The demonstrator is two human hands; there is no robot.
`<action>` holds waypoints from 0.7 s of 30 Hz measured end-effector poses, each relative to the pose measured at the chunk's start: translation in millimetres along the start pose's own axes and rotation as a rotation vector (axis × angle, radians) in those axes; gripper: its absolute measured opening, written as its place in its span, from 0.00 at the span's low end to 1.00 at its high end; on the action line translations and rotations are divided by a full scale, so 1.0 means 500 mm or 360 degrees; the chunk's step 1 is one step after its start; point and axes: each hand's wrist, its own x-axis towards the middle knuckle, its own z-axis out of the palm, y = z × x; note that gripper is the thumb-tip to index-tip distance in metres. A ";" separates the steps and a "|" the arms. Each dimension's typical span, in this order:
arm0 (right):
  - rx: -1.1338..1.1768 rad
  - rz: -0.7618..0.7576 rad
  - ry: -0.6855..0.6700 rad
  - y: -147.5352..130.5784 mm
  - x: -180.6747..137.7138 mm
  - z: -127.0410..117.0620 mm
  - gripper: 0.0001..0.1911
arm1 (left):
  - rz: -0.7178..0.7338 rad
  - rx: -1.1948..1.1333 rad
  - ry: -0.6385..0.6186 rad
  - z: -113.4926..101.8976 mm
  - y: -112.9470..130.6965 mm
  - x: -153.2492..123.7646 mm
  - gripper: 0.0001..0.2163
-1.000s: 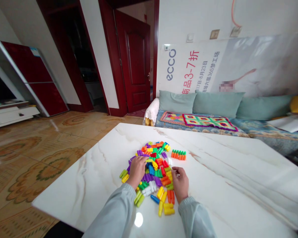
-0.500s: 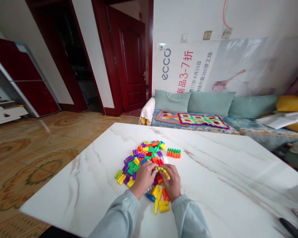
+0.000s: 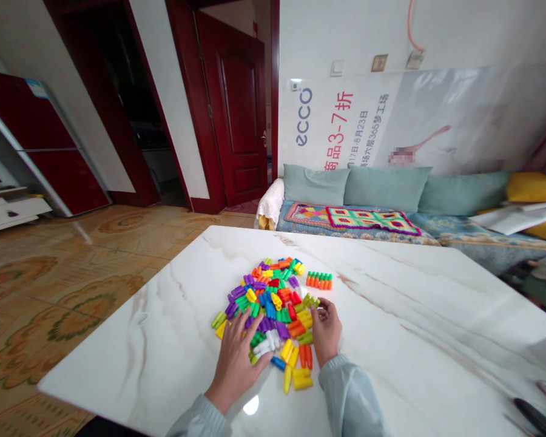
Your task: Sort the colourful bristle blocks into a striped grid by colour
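A heap of bullet-shaped plastic building blocks (image 3: 267, 305) in many colours lies on the white table. Over its lower left edge my left hand (image 3: 237, 358) is spread open, fingertips near purple and green pieces, a white block (image 3: 266, 344) beside the thumb. At the heap's right side my right hand (image 3: 326, 328) pinches a yellow-green block (image 3: 310, 300) between thumb and fingers. Just beyond it stands a joined row of green-topped orange blocks (image 3: 319, 280), apart from the heap. Several yellow blocks (image 3: 302, 379) lie at the near end.
The marble-patterned table (image 3: 414, 340) extends widely to the right, with a dark object (image 3: 533, 419) at its near right edge. Behind it stands a sofa with green cushions (image 3: 386, 189) and a crocheted mat (image 3: 373, 220). A red door (image 3: 236, 109) and tiled floor (image 3: 109, 255) are further left.
My hands have parted. The left let go of the yellow-green block, moved left and nearer, and spread open; the right shifted slightly right, still pinching that block.
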 end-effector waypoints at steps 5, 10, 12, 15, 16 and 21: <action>0.0032 0.0079 0.0054 -0.001 0.004 -0.007 0.22 | -0.0008 0.0083 0.0025 0.017 -0.003 -0.011 0.30; -0.0275 0.0101 0.0053 -0.003 0.048 -0.015 0.25 | -0.0022 0.0081 0.0084 0.020 0.000 -0.009 0.28; -0.0379 0.0109 -0.0007 -0.004 0.073 -0.013 0.22 | -0.0028 0.0087 0.0081 0.019 0.001 -0.009 0.27; -0.0511 0.0154 -0.0071 -0.007 0.104 -0.004 0.17 | -0.0037 0.0103 0.0072 0.018 0.003 -0.010 0.28; -0.0563 0.0177 -0.0087 -0.008 0.110 -0.002 0.16 | -0.0038 0.0107 0.0072 0.018 0.003 -0.010 0.28; -0.0789 0.0278 -0.0131 -0.015 0.119 0.008 0.14 | -0.0042 0.0110 0.0083 0.018 0.004 -0.010 0.28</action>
